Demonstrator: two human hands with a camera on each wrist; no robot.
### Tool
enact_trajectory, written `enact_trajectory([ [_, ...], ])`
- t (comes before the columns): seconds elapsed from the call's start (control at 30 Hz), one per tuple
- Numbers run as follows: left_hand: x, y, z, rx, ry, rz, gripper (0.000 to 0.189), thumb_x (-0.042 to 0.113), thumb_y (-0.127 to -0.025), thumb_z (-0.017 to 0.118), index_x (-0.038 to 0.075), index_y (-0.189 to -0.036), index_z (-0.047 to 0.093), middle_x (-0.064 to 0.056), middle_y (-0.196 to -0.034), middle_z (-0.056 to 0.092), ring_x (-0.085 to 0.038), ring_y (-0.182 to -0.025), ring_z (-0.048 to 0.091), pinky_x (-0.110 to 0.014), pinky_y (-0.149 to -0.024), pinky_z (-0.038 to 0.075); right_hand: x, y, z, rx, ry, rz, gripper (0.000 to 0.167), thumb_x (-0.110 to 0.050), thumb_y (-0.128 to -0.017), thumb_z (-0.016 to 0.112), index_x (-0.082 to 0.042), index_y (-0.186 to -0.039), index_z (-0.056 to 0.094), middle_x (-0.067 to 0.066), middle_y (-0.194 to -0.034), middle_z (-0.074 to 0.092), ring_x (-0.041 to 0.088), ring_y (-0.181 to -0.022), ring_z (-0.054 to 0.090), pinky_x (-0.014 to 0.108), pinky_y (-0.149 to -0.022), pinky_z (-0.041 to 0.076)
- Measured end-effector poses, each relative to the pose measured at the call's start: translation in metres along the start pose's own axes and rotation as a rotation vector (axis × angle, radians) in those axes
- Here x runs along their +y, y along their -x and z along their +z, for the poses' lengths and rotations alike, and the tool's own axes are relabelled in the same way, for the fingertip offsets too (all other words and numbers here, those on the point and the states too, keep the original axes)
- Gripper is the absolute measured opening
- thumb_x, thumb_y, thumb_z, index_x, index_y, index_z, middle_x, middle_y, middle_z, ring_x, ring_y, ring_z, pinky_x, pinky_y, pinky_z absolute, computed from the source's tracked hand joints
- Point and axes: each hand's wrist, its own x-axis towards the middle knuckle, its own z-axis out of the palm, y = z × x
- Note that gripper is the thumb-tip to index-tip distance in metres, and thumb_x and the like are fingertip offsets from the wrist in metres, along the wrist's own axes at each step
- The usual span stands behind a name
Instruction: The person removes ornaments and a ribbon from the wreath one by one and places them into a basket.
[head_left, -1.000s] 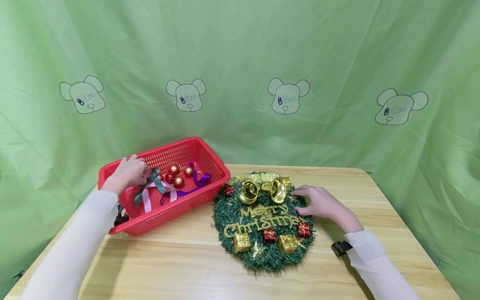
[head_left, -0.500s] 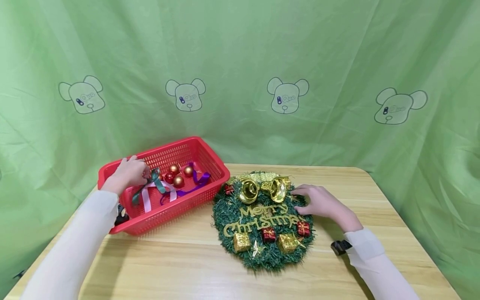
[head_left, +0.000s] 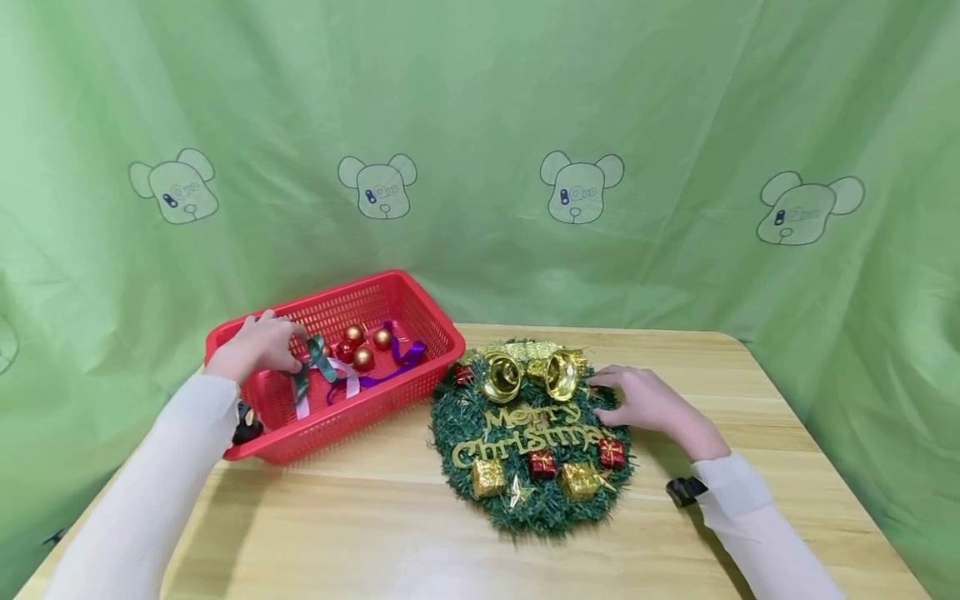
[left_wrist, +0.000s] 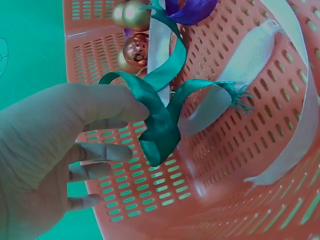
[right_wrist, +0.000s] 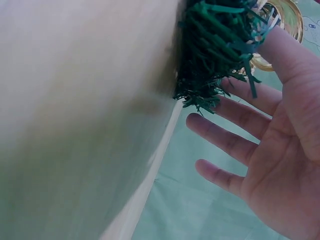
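Observation:
In the head view my left hand (head_left: 261,346) reaches over the left end of a red plastic basket (head_left: 330,437). Its thumb and fingers are spread apart, beside a dark green ribbon (head_left: 321,360). The left wrist view shows the thumb against the looped green ribbon (left_wrist: 159,132), with the other fingers extended below. My right hand (head_left: 648,402) rests at the right edge of a Christmas wreath (head_left: 551,512) carrying gold bells, small gift boxes and "Merry Christmas" lettering. From the right wrist, straight fingers (right_wrist: 222,137) and the thumb lie around the wreath's green tinsel (right_wrist: 220,45).
Inside the basket are gold balls (head_left: 363,358), a red ball (head_left: 346,350), a purple ribbon (head_left: 408,358) and a pale ribbon (head_left: 303,407). A black object (head_left: 246,423) shows by its left end. A green curtain (head_left: 480,250) hangs behind the wooden table (head_left: 375,533).
My left thumb and fingers have spread apart. The green and pale ribbons beside them have shifted and sit lower in the basket. The right hand stays at the wreath; the head view has shifted slightly.

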Motion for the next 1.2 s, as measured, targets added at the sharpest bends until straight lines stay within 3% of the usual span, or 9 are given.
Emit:
enact_trajectory([
  [0.17, 0.003, 0.001, -0.005, 0.016, 0.01, -0.006, 0.053, 0.022, -0.078, 0.082, 0.004, -0.125, 0.069, -0.02, -0.123, 0.068, -0.043, -0.118, 0.047, -0.072, -0.108, 0.028, -0.002, -0.001, -0.002, -0.007, -0.003, 0.001, 0.057, -0.024, -0.083, 0.079, -0.002, -0.134, 0.064, 0.027, -0.138, 0.06, 0.004, -0.043, 0.038, 0.037, -0.076, 0.051],
  [0.3, 0.003, 0.001, -0.005, 0.018, 0.007, -0.009, 0.056, 0.023, -0.077, 0.083, 0.003, -0.127, 0.068, -0.02, -0.125, 0.068, -0.041, -0.116, 0.047, -0.066, -0.101, 0.033, -0.002, 0.001, 0.001, -0.011, -0.012, 0.003, 0.058, -0.025, -0.083, 0.08, -0.002, -0.134, 0.064, 0.028, -0.138, 0.06, 0.005, -0.045, 0.043, 0.046, -0.085, 0.054],
  [0.47, 0.003, 0.001, -0.008, 0.027, -0.004, -0.004, 0.055, 0.027, -0.08, 0.082, 0.005, -0.129, 0.067, -0.021, -0.126, 0.067, -0.04, -0.115, 0.047, -0.059, -0.095, 0.036, 0.003, 0.003, 0.004, -0.002, -0.005, 0.005, 0.057, -0.026, -0.082, 0.081, -0.003, -0.132, 0.066, 0.026, -0.137, 0.062, 0.016, -0.075, 0.066, 0.057, -0.098, 0.052],
  [0.67, 0.004, 0.003, -0.021, 0.05, 0.006, -0.012, 0.058, 0.026, -0.081, 0.081, 0.005, -0.133, 0.065, -0.022, -0.13, 0.064, -0.041, -0.117, 0.046, -0.061, -0.099, 0.036, 0.005, 0.0, 0.002, 0.023, -0.005, -0.019, 0.056, -0.026, -0.082, 0.081, -0.003, -0.131, 0.067, 0.025, -0.135, 0.063, 0.035, -0.104, 0.069, 0.061, -0.103, 0.048],
  [0.83, 0.004, 0.001, -0.026, 0.063, 0.006, 0.011, 0.059, 0.028, -0.082, 0.079, 0.004, -0.133, 0.064, -0.024, -0.133, 0.063, -0.042, -0.118, 0.047, -0.064, -0.101, 0.034, 0.004, 0.0, 0.001, 0.01, -0.009, -0.018, 0.057, -0.026, -0.082, 0.081, -0.003, -0.131, 0.066, 0.026, -0.136, 0.062, 0.033, -0.102, 0.07, 0.06, -0.102, 0.048],
  [0.9, 0.005, -0.001, -0.028, 0.068, 0.001, 0.02, 0.059, 0.029, -0.082, 0.079, 0.004, -0.133, 0.064, -0.024, -0.133, 0.063, -0.042, -0.118, 0.048, -0.065, -0.101, 0.035, 0.004, 0.001, 0.0, 0.005, -0.009, -0.012, 0.057, -0.026, -0.082, 0.081, -0.003, -0.132, 0.066, 0.026, -0.136, 0.062, 0.025, -0.092, 0.07, 0.06, -0.102, 0.049],
  [1.2, 0.024, -0.002, -0.036, 0.093, -0.013, 0.061, 0.054, 0.03, -0.084, 0.077, 0.005, -0.132, 0.065, -0.021, -0.129, 0.066, -0.04, -0.115, 0.051, -0.064, -0.099, 0.037, 0.003, 0.0, 0.0, 0.01, -0.018, -0.008, 0.057, -0.026, -0.082, 0.081, -0.003, -0.133, 0.066, 0.027, -0.137, 0.061, 0.036, -0.104, 0.069, 0.06, -0.103, 0.048],
])
